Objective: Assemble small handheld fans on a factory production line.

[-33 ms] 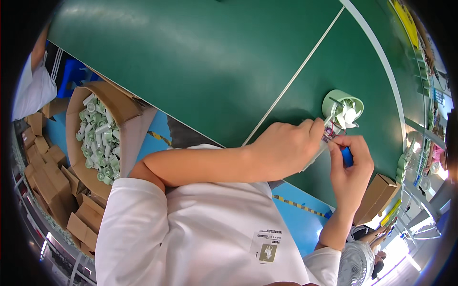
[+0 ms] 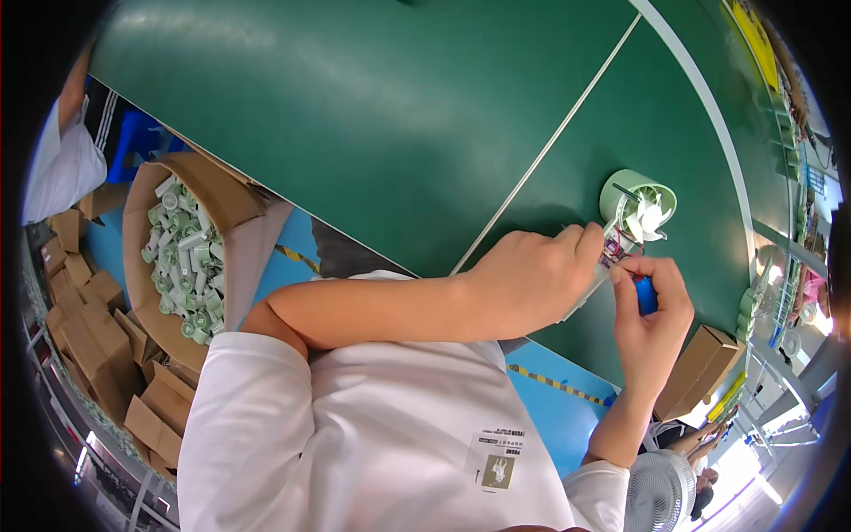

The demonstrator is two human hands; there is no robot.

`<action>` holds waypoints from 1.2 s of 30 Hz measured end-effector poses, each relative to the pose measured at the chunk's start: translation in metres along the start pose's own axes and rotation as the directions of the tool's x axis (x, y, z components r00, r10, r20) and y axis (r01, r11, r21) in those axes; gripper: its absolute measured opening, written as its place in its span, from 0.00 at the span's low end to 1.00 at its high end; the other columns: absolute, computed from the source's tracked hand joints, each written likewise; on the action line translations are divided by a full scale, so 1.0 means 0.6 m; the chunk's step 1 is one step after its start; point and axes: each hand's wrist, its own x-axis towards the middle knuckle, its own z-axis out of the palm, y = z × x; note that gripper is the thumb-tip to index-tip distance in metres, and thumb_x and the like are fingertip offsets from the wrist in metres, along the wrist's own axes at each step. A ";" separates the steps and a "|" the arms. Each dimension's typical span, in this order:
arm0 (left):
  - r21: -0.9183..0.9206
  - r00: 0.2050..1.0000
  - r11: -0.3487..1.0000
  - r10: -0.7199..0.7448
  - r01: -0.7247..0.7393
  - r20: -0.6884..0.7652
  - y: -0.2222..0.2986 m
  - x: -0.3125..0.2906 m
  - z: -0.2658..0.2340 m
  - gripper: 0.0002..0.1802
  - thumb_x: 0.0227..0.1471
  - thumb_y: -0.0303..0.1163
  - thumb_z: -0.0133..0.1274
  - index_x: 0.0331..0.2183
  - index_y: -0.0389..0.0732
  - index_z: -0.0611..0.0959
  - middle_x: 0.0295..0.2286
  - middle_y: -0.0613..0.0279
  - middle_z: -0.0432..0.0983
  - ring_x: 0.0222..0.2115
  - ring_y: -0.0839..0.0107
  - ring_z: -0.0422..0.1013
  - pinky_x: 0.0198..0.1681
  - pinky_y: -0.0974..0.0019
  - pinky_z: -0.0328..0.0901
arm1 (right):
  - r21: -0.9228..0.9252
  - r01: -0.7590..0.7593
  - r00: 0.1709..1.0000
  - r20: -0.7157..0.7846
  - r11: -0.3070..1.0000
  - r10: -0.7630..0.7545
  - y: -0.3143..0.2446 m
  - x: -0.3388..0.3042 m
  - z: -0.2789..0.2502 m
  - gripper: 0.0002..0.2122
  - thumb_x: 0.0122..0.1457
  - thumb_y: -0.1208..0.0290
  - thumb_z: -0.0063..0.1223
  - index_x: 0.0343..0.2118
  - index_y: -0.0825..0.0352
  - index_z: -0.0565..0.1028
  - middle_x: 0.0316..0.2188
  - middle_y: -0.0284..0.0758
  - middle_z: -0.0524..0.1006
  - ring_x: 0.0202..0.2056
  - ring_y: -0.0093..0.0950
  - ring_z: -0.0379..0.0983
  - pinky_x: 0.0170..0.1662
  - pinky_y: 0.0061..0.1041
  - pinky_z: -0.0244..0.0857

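My left hand (image 2: 541,275) is closed around the lower body of a pale green handheld fan (image 2: 612,192), at the right part of the green table. White blades (image 2: 649,217) show inside the fan's round ring. Below the ring, the housing is open, and a small circuit board with red and dark wires (image 2: 613,252) is exposed. My right hand (image 2: 658,310) is closed, its thumb and forefinger pinched together at the edge of this board. A blue, rounded piece (image 2: 646,295) sits within its curled fingers; its kind cannot be made out. What the fingertips pinch is hidden.
At the left stands a large carton (image 2: 232,257) full of pale green and white fan parts (image 2: 184,257). Several brown boxes (image 2: 111,341) lie behind it. A brown box (image 2: 700,371) stands at right by a grey floor fan (image 2: 660,492). Another person's arm (image 2: 73,93) shows far left.
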 end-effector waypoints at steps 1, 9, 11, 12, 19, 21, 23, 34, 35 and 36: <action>-0.006 1.000 1.000 0.011 -0.011 -0.012 -0.001 -0.002 0.000 0.14 0.43 0.25 0.55 0.34 0.28 0.73 0.21 0.57 0.70 0.14 0.67 0.71 0.15 0.69 0.67 | 0.000 -0.004 1.000 -0.002 1.000 0.004 -0.002 -0.002 0.006 0.06 0.51 0.80 0.60 0.30 0.69 0.73 0.25 0.32 0.74 0.21 0.23 0.69 0.23 0.22 0.62; -0.034 0.992 0.998 -0.047 0.051 0.115 -0.002 0.007 -0.004 0.24 0.50 0.33 0.59 0.44 0.29 0.71 0.24 0.57 0.72 0.19 0.65 0.73 0.18 0.67 0.69 | 0.526 -0.541 0.834 0.237 0.656 0.498 0.020 0.003 0.001 0.08 0.55 0.76 0.60 0.33 0.68 0.71 0.25 0.26 0.74 0.22 0.12 0.64 0.19 0.13 0.58; -0.044 0.990 0.999 -0.024 0.030 0.139 0.005 0.006 -0.004 0.25 0.50 0.33 0.59 0.45 0.29 0.71 0.24 0.57 0.72 0.19 0.64 0.73 0.19 0.66 0.69 | 0.507 -0.549 0.831 0.242 0.664 0.501 0.019 -0.005 0.004 0.08 0.56 0.75 0.60 0.33 0.68 0.70 0.25 0.26 0.74 0.21 0.12 0.63 0.18 0.14 0.57; -0.030 0.998 0.999 -0.029 0.031 0.059 0.006 0.005 -0.003 0.25 0.50 0.32 0.59 0.46 0.29 0.70 0.25 0.56 0.73 0.20 0.62 0.74 0.19 0.65 0.69 | 0.484 -0.551 0.832 0.253 0.680 0.494 0.018 -0.006 0.006 0.08 0.57 0.74 0.60 0.33 0.68 0.70 0.25 0.27 0.74 0.21 0.12 0.63 0.18 0.14 0.57; -0.246 0.979 0.948 -0.189 0.201 0.070 0.013 -0.016 -0.029 0.34 0.49 0.40 0.62 0.54 0.37 0.69 0.38 0.51 0.71 0.26 0.60 0.75 0.21 0.66 0.70 | 0.615 -0.525 0.850 0.337 0.589 0.406 0.037 -0.041 0.013 0.12 0.63 0.71 0.51 0.47 0.71 0.72 0.33 0.30 0.75 0.28 0.18 0.70 0.32 0.18 0.65; -0.127 1.000 0.992 -0.021 0.021 -0.002 0.014 -0.031 -0.042 0.34 0.47 0.43 0.64 0.53 0.39 0.72 0.38 0.56 0.71 0.25 0.66 0.73 0.21 0.68 0.68 | 0.710 -0.539 0.828 0.349 0.453 0.439 0.032 -0.053 0.015 0.17 0.64 0.73 0.49 0.54 0.74 0.70 0.39 0.35 0.76 0.37 0.22 0.73 0.42 0.22 0.68; -0.066 1.000 0.998 0.012 -0.013 -0.010 0.013 -0.044 -0.042 0.34 0.44 0.45 0.65 0.50 0.40 0.75 0.37 0.60 0.71 0.23 0.72 0.71 0.20 0.71 0.67 | 0.729 -0.521 0.833 0.320 0.444 0.451 0.021 -0.063 0.020 0.16 0.64 0.74 0.49 0.54 0.74 0.70 0.38 0.35 0.77 0.37 0.23 0.73 0.43 0.23 0.69; 0.056 0.996 0.995 0.081 -0.083 0.033 0.004 -0.050 -0.031 0.40 0.32 0.53 0.65 0.46 0.40 0.77 0.35 0.65 0.71 0.27 0.73 0.72 0.20 0.74 0.65 | 0.722 -0.471 0.847 0.211 0.507 0.487 -0.001 -0.087 0.020 0.15 0.51 0.83 0.64 0.43 0.75 0.78 0.31 0.32 0.79 0.31 0.16 0.73 0.37 0.15 0.67; 0.074 0.997 0.995 0.070 -0.072 0.027 0.006 -0.051 -0.030 0.41 0.31 0.53 0.66 0.46 0.41 0.77 0.35 0.64 0.71 0.27 0.73 0.72 0.20 0.74 0.65 | 0.743 -0.455 0.834 0.162 0.492 0.528 -0.008 -0.087 0.029 0.15 0.50 0.83 0.65 0.43 0.75 0.78 0.31 0.31 0.79 0.30 0.15 0.73 0.36 0.14 0.67; 0.075 0.997 0.995 0.069 -0.072 0.039 0.005 -0.051 -0.029 0.41 0.31 0.53 0.66 0.46 0.41 0.77 0.35 0.64 0.71 0.27 0.73 0.72 0.20 0.74 0.65 | 0.763 -0.434 0.817 0.109 0.479 0.567 -0.017 -0.086 0.037 0.16 0.49 0.83 0.66 0.43 0.74 0.79 0.30 0.31 0.79 0.29 0.14 0.72 0.35 0.13 0.67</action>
